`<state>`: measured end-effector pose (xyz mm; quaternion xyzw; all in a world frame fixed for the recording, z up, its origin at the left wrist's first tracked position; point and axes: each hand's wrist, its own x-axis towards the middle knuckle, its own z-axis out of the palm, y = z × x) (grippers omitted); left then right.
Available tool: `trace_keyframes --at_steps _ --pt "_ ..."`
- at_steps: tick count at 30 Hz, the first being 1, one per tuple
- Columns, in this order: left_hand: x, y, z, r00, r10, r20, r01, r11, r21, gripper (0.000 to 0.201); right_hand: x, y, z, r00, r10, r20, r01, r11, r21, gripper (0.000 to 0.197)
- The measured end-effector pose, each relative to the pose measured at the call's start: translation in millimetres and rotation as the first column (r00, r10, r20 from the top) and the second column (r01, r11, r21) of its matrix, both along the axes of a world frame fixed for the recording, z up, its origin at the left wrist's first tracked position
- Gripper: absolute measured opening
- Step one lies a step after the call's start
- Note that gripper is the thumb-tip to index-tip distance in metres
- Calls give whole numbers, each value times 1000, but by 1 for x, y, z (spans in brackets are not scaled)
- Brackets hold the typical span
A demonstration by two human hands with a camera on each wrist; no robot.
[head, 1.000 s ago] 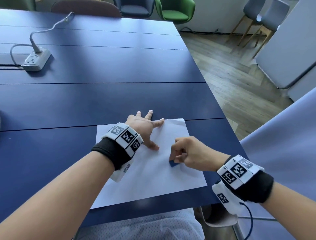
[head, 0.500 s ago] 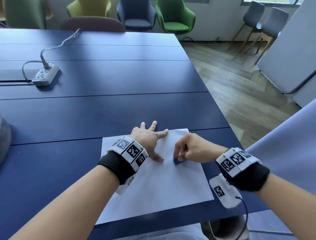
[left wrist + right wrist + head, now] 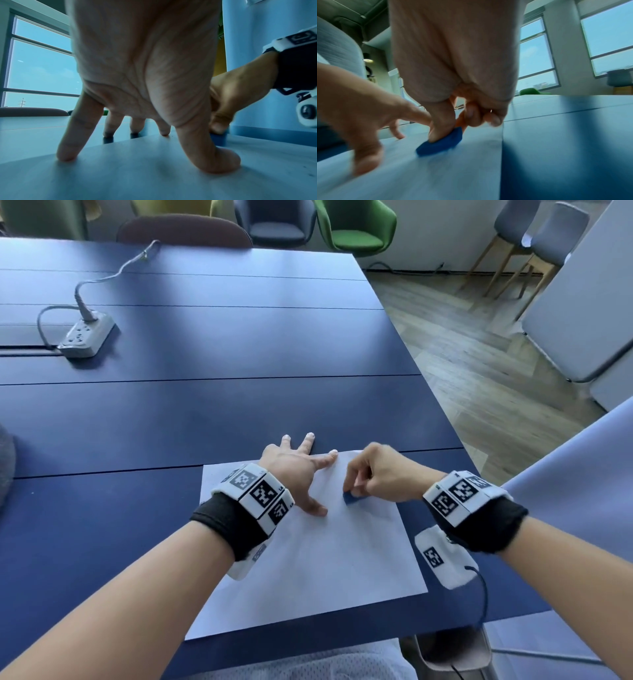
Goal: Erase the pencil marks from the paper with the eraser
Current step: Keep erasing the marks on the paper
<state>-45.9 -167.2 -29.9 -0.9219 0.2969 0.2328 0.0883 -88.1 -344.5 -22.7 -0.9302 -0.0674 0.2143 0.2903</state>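
One sheet of white paper (image 3: 318, 570) lies at the near right corner of the dark blue table (image 3: 205, 412), its far edge close to a seam between table panels; we find no container on the surface. We cannot make out pencil marks on the sheet in any view.

We record the left hand (image 3: 294, 470) spread flat, palm lifted, fingertips (image 3: 66, 155) and thumb pressed down. The thumb and little finger rest on the paper; two middle fingers reach past its far edge onto the table.

We record the right hand (image 3: 380, 477) with fingers curled, thumb and forefinger pinching one blue eraser (image 3: 441, 140). The eraser is tilted, its lower edge touching the paper in the far right part of the sheet, just beside the left thumb. The right wrist view is motion-blurred.

Each wrist carries one black band with white marker blocks. One grey power strip (image 3: 85, 335) with its cable sits near the far left edge of the table, well apart from the paper.
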Motion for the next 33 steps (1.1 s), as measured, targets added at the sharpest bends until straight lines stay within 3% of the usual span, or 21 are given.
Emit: trace_keyframes --at_steps 2,4,8,10,14,17,22,28,33 --pt "0 1 -1 1000 3 0 -3 1000 -6 106 6 1 -6 986 -127 109 122 991 54 20" --pt "-1 -1 -1 1000 3 1 -3 1000 -7 106 -3 -2 -10 982 -160 102 151 984 93 17" --pt "0 -1 0 1000 5 7 -5 1000 0 107 -21 -3 -4 990 56 -133 -56 998 4 18" --pt "0 0 0 1000 3 4 -3 1000 1 107 -11 -1 -3 997 32 -74 -32 999 1 21" --pt "1 1 -1 1000 1 2 -1 1000 -5 107 16 -2 -12 980 -153 128 144 986 81 17" --pt "1 1 0 1000 -6 3 6 1000 3 107 17 -5 -13 958 -238 159 220 968 122 17" --pt "0 1 1 1000 -6 7 6 1000 6 106 3 -7 -3 999 -13 -50 14 1000 18 21" --pt "1 1 1 1000 -9 7 9 1000 2 106 10 0 -9 977 -169 132 156 983 100 21" --pt "1 1 1 1000 -6 3 6 1000 11 107 -26 -4 -10 999 8 -47 -6 999 47 25"
